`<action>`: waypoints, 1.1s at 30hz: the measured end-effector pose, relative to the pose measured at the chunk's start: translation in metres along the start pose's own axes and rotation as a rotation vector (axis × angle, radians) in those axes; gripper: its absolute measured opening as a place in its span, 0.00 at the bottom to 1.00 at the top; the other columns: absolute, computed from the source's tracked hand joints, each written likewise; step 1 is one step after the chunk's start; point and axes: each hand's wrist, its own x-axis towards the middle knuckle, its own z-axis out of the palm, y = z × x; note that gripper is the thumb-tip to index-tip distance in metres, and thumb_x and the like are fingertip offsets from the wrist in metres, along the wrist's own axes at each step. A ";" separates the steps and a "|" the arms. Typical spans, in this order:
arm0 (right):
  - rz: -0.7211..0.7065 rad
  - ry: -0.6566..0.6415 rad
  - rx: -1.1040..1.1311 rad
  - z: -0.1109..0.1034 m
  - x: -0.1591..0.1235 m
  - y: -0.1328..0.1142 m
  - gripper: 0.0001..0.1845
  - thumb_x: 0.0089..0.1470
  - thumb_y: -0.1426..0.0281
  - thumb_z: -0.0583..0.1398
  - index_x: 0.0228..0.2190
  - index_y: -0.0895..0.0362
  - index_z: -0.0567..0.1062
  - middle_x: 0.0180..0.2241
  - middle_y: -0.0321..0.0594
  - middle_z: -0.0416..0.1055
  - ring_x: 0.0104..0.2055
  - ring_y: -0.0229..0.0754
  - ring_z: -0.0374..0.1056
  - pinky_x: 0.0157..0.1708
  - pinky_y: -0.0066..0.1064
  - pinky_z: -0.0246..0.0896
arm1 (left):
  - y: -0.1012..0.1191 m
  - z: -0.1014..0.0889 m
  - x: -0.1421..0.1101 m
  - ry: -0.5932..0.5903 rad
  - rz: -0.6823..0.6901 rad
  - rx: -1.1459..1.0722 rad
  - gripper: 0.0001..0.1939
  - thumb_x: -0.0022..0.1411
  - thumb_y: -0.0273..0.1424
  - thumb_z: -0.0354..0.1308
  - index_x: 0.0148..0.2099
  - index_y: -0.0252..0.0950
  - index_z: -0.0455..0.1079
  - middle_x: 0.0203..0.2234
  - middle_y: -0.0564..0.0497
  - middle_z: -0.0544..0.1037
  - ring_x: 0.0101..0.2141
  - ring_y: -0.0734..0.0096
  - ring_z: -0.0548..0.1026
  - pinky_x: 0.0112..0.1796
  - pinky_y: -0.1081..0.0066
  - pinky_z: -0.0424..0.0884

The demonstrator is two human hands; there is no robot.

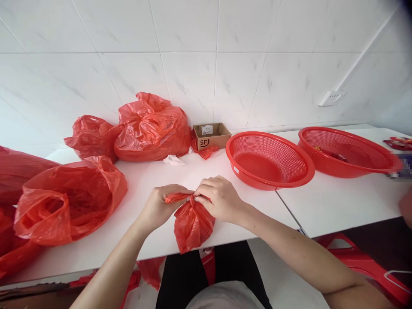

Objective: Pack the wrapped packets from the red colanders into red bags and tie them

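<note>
A small red plastic bag (194, 229) with something bundled inside rests at the front edge of the white table. Its neck is twisted into a knot between my two hands. My left hand (164, 205) pinches one loose end of the bag, to the left of the knot. On the other side my right hand (219, 199) is closed on the opposite end, its fingers bent over the top. What the bag contains is hidden by the plastic.
An open red bag (116, 180) stands at the left, with fuller red bags (154, 133) behind it. Against the wall is a small cardboard box (212, 140). Two red plastic baskets (238, 165) (334, 168) occupy the right side. A crumpled white tissue (174, 160) lies mid-table.
</note>
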 end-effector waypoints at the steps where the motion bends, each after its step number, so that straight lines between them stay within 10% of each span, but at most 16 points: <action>1: -0.053 -0.011 -0.132 0.000 0.000 -0.001 0.09 0.59 0.73 0.57 0.29 0.59 0.77 0.31 0.41 0.75 0.32 0.39 0.66 0.37 0.35 0.53 | -0.001 0.001 -0.001 0.018 -0.025 -0.006 0.06 0.59 0.33 0.64 0.38 0.43 0.80 0.34 0.53 0.82 0.35 0.68 0.78 0.37 0.72 0.72; 5: -0.095 -0.093 -0.311 0.001 -0.003 -0.009 0.06 0.52 0.76 0.57 0.30 0.59 0.75 0.31 0.41 0.74 0.32 0.41 0.64 0.37 0.36 0.50 | -0.007 0.006 -0.002 0.178 -0.092 -0.047 0.07 0.58 0.36 0.64 0.35 0.40 0.79 0.31 0.52 0.82 0.32 0.67 0.77 0.35 0.71 0.71; 12: 0.087 -0.198 0.060 0.009 -0.012 -0.019 0.08 0.49 0.78 0.59 0.22 0.57 0.67 0.25 0.32 0.68 0.27 0.35 0.61 0.33 0.30 0.53 | -0.011 0.002 0.000 0.288 -0.163 -0.193 0.13 0.57 0.41 0.65 0.31 0.36 0.77 0.29 0.49 0.81 0.32 0.64 0.77 0.36 0.68 0.73; 16: 0.112 -0.038 0.324 0.008 -0.014 -0.023 0.02 0.57 0.70 0.60 0.33 0.55 0.71 0.36 0.39 0.71 0.38 0.39 0.67 0.41 0.32 0.59 | 0.002 -0.006 -0.010 0.276 -0.181 -0.265 0.18 0.62 0.46 0.57 0.32 0.35 0.73 0.26 0.50 0.77 0.28 0.66 0.76 0.31 0.67 0.75; 19: 0.098 0.084 0.500 0.022 -0.011 -0.032 0.21 0.55 0.61 0.64 0.47 0.55 0.68 0.48 0.45 0.70 0.50 0.45 0.65 0.50 0.36 0.59 | 0.016 -0.007 -0.020 0.257 -0.101 -0.209 0.16 0.65 0.42 0.56 0.31 0.35 0.71 0.24 0.52 0.74 0.26 0.71 0.73 0.29 0.71 0.71; 25: 0.206 -0.041 0.583 0.072 -0.001 -0.051 0.15 0.59 0.67 0.57 0.22 0.55 0.61 0.20 0.29 0.59 0.24 0.34 0.56 0.29 0.27 0.55 | 0.031 0.002 -0.029 0.505 0.048 -0.147 0.13 0.67 0.35 0.54 0.32 0.36 0.71 0.25 0.53 0.72 0.26 0.74 0.69 0.28 0.74 0.66; 33: 0.150 -0.006 0.460 0.063 0.001 -0.064 0.09 0.59 0.66 0.57 0.27 0.54 0.68 0.24 0.33 0.67 0.27 0.37 0.63 0.31 0.28 0.60 | 0.045 -0.001 -0.024 0.802 0.041 -0.337 0.13 0.66 0.39 0.56 0.31 0.38 0.69 0.25 0.54 0.69 0.25 0.73 0.67 0.27 0.72 0.65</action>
